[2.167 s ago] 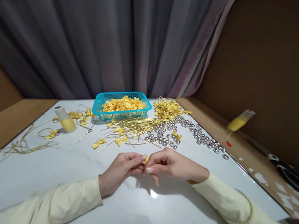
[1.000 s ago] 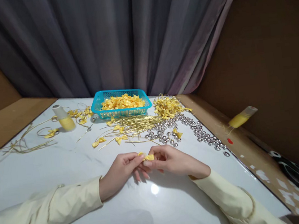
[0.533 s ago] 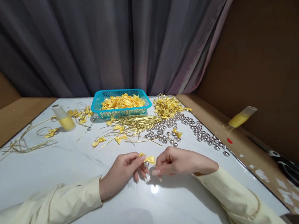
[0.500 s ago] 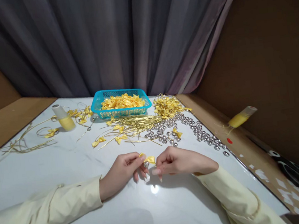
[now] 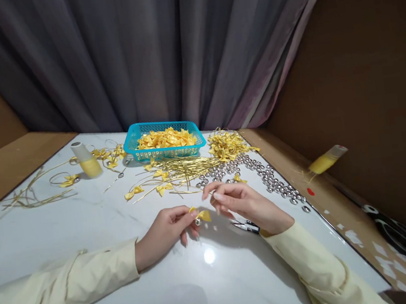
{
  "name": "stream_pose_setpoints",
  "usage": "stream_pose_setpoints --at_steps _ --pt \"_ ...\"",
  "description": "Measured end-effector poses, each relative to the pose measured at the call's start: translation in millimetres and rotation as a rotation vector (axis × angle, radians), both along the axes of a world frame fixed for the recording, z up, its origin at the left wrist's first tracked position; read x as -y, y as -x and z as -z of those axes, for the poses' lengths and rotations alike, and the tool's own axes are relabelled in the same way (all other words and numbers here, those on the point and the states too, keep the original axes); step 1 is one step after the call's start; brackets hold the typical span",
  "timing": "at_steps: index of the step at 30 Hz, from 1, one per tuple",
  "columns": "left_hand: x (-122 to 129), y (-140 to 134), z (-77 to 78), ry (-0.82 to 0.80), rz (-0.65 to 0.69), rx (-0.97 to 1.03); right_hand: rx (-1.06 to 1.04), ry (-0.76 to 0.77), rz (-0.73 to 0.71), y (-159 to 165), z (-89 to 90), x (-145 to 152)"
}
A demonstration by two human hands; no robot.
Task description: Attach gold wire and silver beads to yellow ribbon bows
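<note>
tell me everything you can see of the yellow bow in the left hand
The yellow bow is small and slightly shiny, like satin ribbon. One flared end shows on its right, tilted slightly downward; the left side is partly covered by the left hand, which pinches it above the white table. A shiny silver bead sits at the lower edge of its middle; how it is fastened is too small to tell.

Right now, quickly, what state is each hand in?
Left hand: closed, pinching a yellow bow.
Right hand: loosely curled; whether it holds anything cannot be told.
</note>
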State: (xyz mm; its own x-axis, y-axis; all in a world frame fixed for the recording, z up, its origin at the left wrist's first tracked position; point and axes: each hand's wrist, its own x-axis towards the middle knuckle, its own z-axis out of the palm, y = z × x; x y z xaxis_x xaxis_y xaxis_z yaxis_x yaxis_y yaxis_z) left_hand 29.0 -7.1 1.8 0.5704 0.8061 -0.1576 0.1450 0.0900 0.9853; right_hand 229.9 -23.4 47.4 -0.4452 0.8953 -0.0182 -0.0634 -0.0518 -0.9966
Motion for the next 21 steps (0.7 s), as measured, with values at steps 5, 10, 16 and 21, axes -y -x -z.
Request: stream_pose_setpoints --at_steps 5,10,16,21 --pt "-2 1 1.1 -0.023 0.004 -0.019 -0.178 -0.035 -0.023 7 6.7 -2" --pt "-1 1 -0.1 -0.062 -0.014 -0.057 -0.284 0.035 -0.062 13 18.9 -3" --pt "-2 3 1.0 -0.086 0.008 -0.091 -0.236 0.016 -0.022 11 20.9 -3" --pt "-3 3 0.9 -0.106 0.008 -0.104 -0.137 0.005 0.016 9 14.9 -2"
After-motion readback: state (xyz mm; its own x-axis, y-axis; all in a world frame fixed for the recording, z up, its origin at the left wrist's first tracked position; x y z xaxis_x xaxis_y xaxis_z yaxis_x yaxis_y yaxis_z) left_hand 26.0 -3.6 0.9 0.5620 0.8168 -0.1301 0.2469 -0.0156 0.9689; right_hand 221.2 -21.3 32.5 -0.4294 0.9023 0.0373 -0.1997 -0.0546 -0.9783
